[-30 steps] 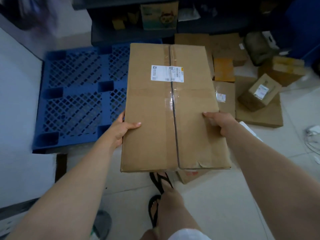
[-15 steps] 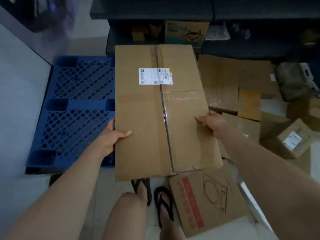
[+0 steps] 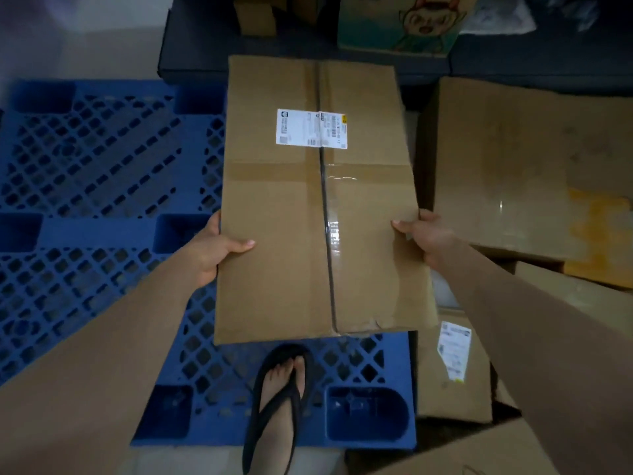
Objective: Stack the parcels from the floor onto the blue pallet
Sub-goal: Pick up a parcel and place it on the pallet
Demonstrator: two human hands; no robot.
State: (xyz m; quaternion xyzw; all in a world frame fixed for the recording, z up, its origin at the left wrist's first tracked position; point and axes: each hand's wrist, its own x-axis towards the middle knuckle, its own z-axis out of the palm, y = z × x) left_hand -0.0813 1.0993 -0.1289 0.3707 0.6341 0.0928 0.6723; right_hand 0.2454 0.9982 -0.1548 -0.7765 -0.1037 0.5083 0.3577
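Observation:
I carry a long brown cardboard parcel (image 3: 318,207) with a white label, taped along its middle seam. My left hand (image 3: 214,255) grips its left edge, thumb on top. My right hand (image 3: 423,236) grips its right edge the same way. The parcel hangs over the right part of the blue pallet (image 3: 96,186), which lies on the floor at left with nothing stacked on it. One sandalled foot (image 3: 279,395) stands on the pallet's near edge.
More cardboard parcels lie on the floor to the right: a big flat one (image 3: 524,166) and a smaller labelled one (image 3: 452,375). A dark shelf (image 3: 205,49) with a cartoon-printed box (image 3: 400,22) stands behind the pallet. A pale wall borders the left.
I have stepped forward and to the left with the parcel. The pallet now lies directly beneath it, and one foot has come onto the pallet. Both hands keep the same hold.

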